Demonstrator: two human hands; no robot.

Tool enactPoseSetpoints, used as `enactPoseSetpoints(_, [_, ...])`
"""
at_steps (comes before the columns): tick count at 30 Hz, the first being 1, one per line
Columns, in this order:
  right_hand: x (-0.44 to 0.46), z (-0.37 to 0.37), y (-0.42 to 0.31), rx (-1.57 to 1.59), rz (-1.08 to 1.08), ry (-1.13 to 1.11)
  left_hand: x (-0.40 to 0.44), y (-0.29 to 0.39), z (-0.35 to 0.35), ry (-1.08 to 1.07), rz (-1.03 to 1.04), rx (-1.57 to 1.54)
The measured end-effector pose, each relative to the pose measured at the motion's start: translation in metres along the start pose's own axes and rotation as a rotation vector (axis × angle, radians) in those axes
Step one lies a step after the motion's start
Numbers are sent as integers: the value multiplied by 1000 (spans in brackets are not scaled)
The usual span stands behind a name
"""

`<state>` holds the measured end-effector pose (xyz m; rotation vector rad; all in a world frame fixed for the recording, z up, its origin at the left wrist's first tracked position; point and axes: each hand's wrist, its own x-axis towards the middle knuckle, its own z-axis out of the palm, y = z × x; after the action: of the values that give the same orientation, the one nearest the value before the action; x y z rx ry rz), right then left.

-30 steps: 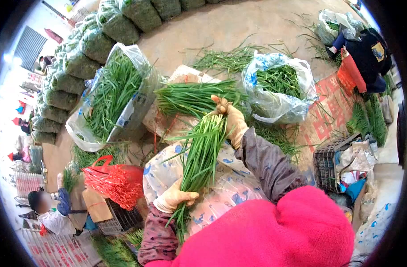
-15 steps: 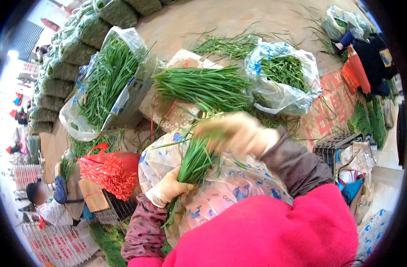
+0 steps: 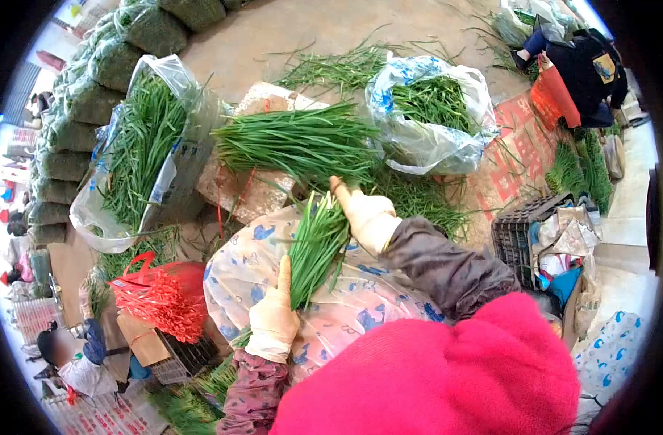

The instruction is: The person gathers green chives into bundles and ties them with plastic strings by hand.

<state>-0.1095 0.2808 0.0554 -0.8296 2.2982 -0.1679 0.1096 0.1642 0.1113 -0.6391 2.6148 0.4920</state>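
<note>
A small bunch of green chives [image 3: 318, 250] lies over my lap, its pale ends pointing away from me. My left hand [image 3: 273, 319], in a pale glove, holds it along the left side near the bottom. One digit of that hand points straight up, and the other fingers are partly hidden. My right hand [image 3: 368, 216], gloved too with darkened fingertips, presses the bunch from the right near the pale ends. A patterned plastic apron [image 3: 241, 250] covers my lap. Just beyond my hands, a large heap of chives [image 3: 295, 141] rests on a worn block [image 3: 263, 190].
Plastic bags of chives stand left [image 3: 147, 145] and right [image 3: 433, 116] of the block. A red bag with red ties [image 3: 161, 290] sits left, a black crate [image 3: 523, 232] right. Stacked full sacks [image 3: 92, 109] line the far left. Other people [image 3: 78, 370] sit nearby.
My right hand was a blur over the bunch's upper part and now rests at its right side. My left hand has loosened from a tight wrap, one digit extended. The view has shifted slightly.
</note>
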Motion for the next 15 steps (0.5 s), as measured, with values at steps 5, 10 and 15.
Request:
enactPoseSetpoints(5, [-3, 17, 24, -40, -96, 109, -2, -3, 6, 97, 1, 154])
enactPoseSetpoints(10, [20, 27, 64, -70, 69, 113, 0, 3, 10, 86, 35, 271])
enactPoseSetpoints(15, [56, 60, 191, 582, 395, 319, -7, -3, 4, 133, 16, 305])
